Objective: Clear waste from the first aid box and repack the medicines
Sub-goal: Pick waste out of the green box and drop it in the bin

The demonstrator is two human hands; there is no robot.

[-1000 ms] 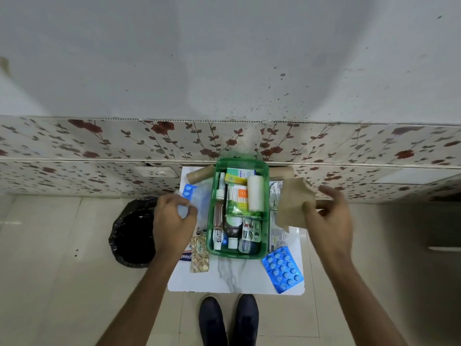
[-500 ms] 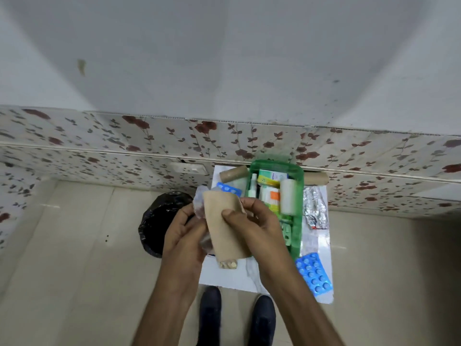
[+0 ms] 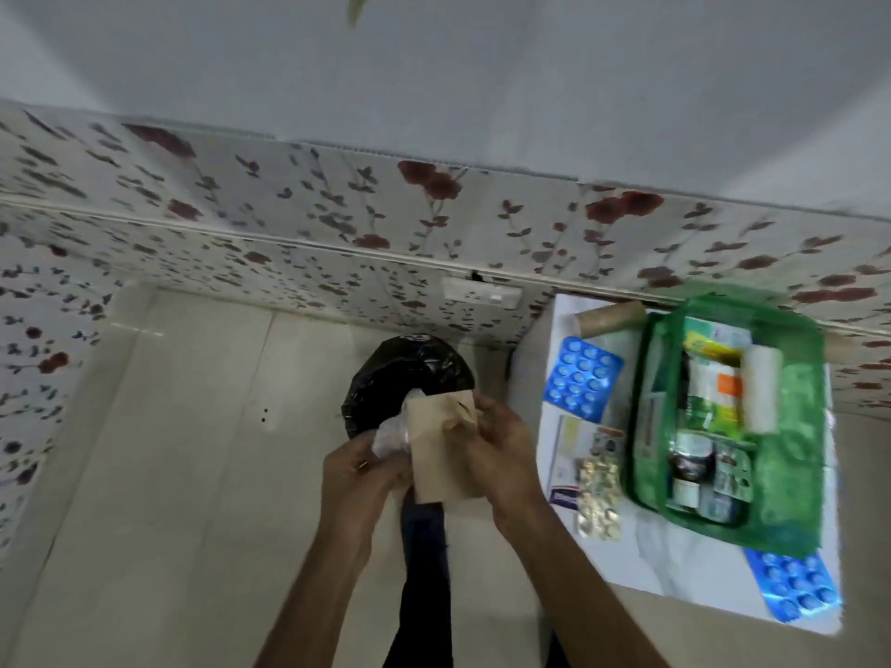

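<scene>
Both hands hold waste in front of a bin lined with a black bag (image 3: 395,378) on the floor. My right hand (image 3: 501,448) grips a brown paper envelope (image 3: 441,450); my left hand (image 3: 359,479) holds its lower edge together with crumpled clear plastic (image 3: 390,433). The green first aid box (image 3: 790,455) stands to the right on a small white table (image 3: 675,566), filled with medicine boxes, bottles and a white roll. Blue blister packs (image 3: 581,378) (image 3: 795,588) and a gold one (image 3: 598,499) lie beside it.
A cardboard tube (image 3: 610,318) lies at the table's back left corner. The floral wall panel (image 3: 289,243) runs behind the table and bin. Pale floor tiles (image 3: 168,474) spread to the left. My dark trouser leg (image 3: 424,571) shows below the hands.
My right hand brought the brown envelope from beside the box over to my left hand. Both hands moved left with it and the plastic, off the table to the bin; the view swung left.
</scene>
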